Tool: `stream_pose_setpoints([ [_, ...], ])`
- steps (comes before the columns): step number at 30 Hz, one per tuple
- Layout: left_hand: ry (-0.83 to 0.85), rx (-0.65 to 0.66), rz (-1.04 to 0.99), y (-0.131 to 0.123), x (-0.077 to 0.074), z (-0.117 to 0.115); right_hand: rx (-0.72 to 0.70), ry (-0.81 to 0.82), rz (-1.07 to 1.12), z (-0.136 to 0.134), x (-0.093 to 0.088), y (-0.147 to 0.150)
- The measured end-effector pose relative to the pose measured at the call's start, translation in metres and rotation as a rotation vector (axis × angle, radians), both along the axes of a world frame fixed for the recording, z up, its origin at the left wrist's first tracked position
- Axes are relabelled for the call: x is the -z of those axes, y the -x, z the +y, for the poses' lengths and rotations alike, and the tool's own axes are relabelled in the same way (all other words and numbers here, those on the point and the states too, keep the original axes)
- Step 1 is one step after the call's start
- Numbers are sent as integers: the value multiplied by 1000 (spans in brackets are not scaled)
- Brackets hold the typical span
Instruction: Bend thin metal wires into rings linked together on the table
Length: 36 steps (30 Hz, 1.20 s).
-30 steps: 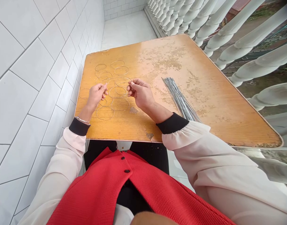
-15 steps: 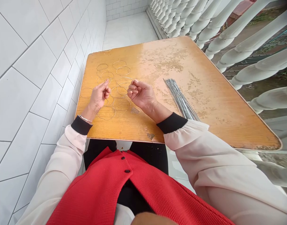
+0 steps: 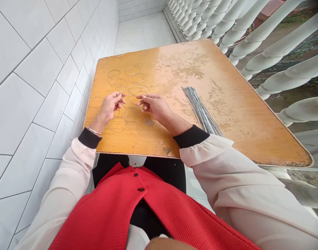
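My left hand (image 3: 112, 105) is closed in a pinch, thumb against forefinger, over the left part of the table. A thin wire (image 3: 138, 85) bends in an arc between it and my right hand (image 3: 154, 105), which pinches the other side. The exact spots where the fingertips grip the wire are too fine to make out. Beneath and beyond both hands, several round wire rings (image 3: 137, 77) lie flat on the wood, some overlapping. A bundle of straight grey wires (image 3: 202, 111) rests to the right of my right hand.
The wooden table (image 3: 242, 139) has a worn, peeling surface and a rounded right corner. A white tiled wall (image 3: 54, 69) runs close along the left. White balusters (image 3: 268, 55) line the right side.
Both hands have turned inward and come closer together, with the fingertips now facing each other. My right hand has shifted slightly left and its fingers have uncurled somewhat.
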<state>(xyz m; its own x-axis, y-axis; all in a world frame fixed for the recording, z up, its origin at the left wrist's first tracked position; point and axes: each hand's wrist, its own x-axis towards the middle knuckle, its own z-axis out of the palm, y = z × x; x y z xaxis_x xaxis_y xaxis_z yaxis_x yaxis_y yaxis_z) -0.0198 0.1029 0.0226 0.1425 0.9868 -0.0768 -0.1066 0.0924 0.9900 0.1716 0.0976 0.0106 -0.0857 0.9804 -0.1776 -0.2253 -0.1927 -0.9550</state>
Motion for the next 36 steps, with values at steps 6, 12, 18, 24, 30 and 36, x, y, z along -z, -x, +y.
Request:
stream_pose_setpoints([
  [6,-8,-54,24,-4,-1,-2,-46,39,-171,3,3,2],
  [12,-45,-67,89,-7,-4,-6,-21,-73,-508,13,14,-5],
  [18,-71,-72,211,-8,-2,-5,162,-562,-895,30,26,-33],
  [24,-119,-52,341,-7,4,0,132,-743,-1037,27,20,-34],
  [30,-317,6,552,-5,18,5,-8,-628,-1268,25,22,-24],
  [36,-454,-66,688,-10,18,-1,63,-599,-1108,24,29,-20],
])
